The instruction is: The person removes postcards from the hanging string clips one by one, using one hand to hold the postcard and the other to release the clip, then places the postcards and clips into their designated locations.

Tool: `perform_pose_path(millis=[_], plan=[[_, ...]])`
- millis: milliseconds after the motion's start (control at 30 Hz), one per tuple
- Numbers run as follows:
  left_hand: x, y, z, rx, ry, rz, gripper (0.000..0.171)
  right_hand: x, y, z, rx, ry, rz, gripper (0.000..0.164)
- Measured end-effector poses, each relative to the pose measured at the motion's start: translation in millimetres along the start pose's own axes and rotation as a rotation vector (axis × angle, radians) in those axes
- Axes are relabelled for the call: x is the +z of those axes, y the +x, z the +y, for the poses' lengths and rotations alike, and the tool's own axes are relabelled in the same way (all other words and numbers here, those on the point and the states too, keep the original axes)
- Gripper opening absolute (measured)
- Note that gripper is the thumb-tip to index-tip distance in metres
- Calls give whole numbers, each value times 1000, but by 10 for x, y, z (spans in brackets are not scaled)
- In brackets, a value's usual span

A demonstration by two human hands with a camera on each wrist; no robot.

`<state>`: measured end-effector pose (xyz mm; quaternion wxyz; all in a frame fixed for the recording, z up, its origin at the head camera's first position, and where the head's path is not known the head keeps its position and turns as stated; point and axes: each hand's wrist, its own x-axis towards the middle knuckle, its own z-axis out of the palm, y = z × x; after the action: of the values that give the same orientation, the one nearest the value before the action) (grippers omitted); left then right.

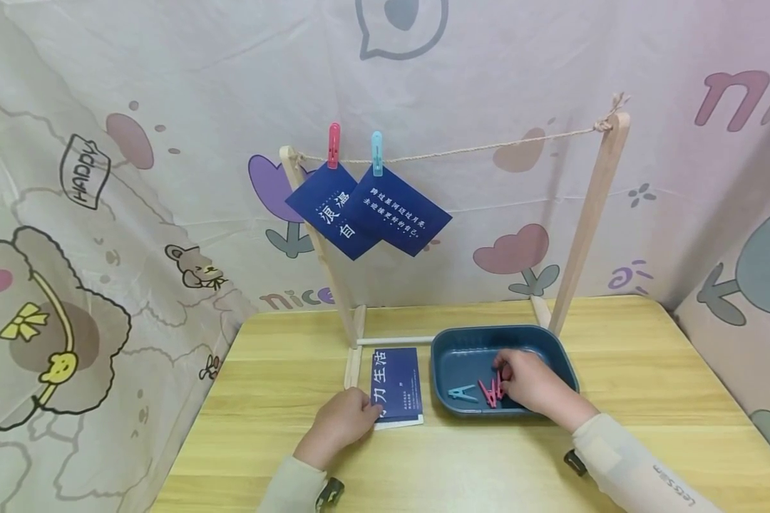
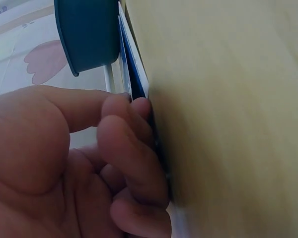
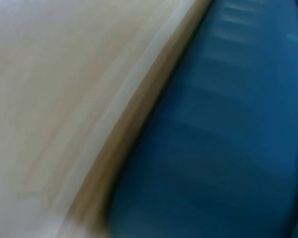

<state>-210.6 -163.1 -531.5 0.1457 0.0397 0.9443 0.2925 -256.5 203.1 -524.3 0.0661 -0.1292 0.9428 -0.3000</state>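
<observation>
My left hand (image 1: 346, 415) pinches the left edge of a blue card (image 1: 401, 385) with white lettering, on top of a small stack lying on the table. In the left wrist view, thumb and fingertips meet at the corner of the cards (image 2: 134, 64). Over the tray, my right hand (image 1: 527, 379) reaches down with thumb and forefinger around the end of a pink clothespin (image 1: 500, 385). Beside it lie another pink clothespin (image 1: 488, 393) and a light blue clothespin (image 1: 463, 393). The right wrist view has mostly the tray's outer wall (image 3: 223, 129), with the fingers out of sight.
The dark blue tray (image 1: 443, 403) stands in front of a wooden frame (image 1: 589, 221) strung with twine (image 1: 475, 150). Two blue cards hang there, the left one (image 1: 317, 203) under a pink clothespin (image 1: 334, 146), the right one (image 1: 417, 214) under a light blue clothespin (image 1: 377, 153).
</observation>
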Motion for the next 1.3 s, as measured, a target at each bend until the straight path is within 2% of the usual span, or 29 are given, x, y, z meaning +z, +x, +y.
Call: perform_pose_path(millis=[300,800,1300], plan=[[31,78,-30,13,48,29,46,18,9,43,26,58,-9,24],[-2,103,-47,30,23,-22,48,10,44,68,60,135,-34,23],[-7,96,-35,22,-2,-31,47,21,48,94,81,167,-33,20]])
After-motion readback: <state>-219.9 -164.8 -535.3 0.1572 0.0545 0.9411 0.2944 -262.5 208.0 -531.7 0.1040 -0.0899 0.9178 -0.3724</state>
